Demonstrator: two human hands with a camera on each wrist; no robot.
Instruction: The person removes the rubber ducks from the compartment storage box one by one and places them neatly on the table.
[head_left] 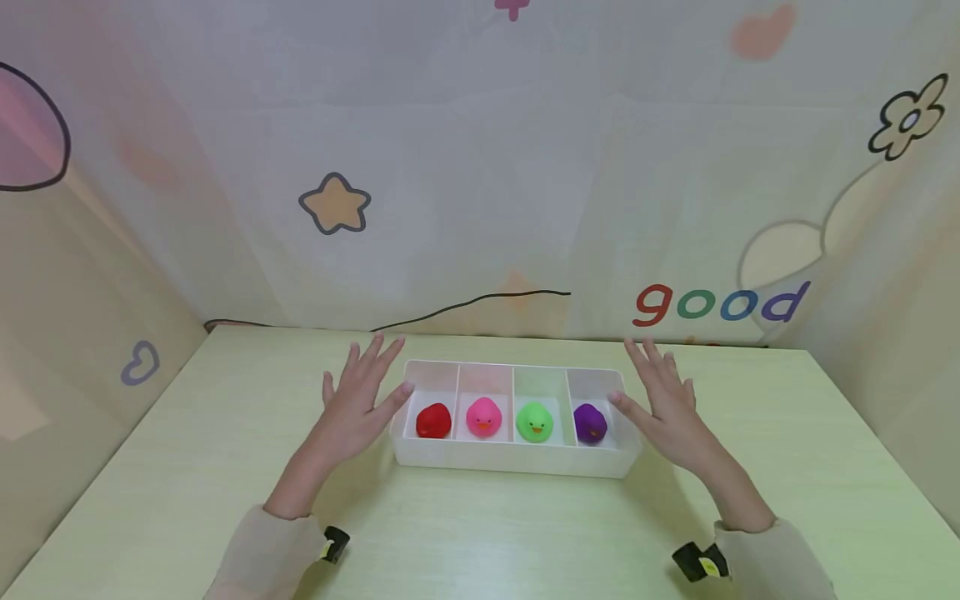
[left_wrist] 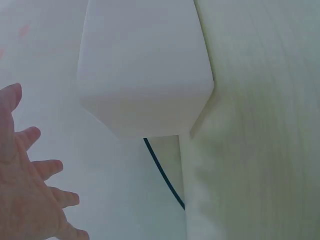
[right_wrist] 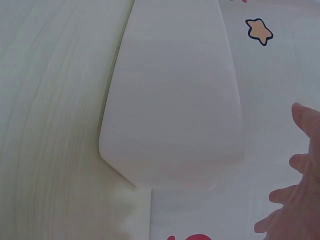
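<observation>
A white divided box (head_left: 517,458) lies on the table with several small round toys, one in each compartment. From left to right they are a red lump-shaped toy (head_left: 433,421), a pink duck (head_left: 483,417), a green duck (head_left: 535,422) and a purple toy (head_left: 590,423) with a small orange mark. My left hand (head_left: 358,412) is by the box's left end, fingers spread, holding nothing. By the right end is my right hand (head_left: 667,412), likewise spread. Each thumb overlaps the box's edge in the head view; both wrist views show a gap between hand and box.
The pale wooden table (head_left: 517,542) bears the box. Behind it hangs a printed curtain (head_left: 480,208) with a star, a flower and the word "good". More fabric closes off the left and right sides. Black wrist devices (head_left: 701,562) sit at both sleeves.
</observation>
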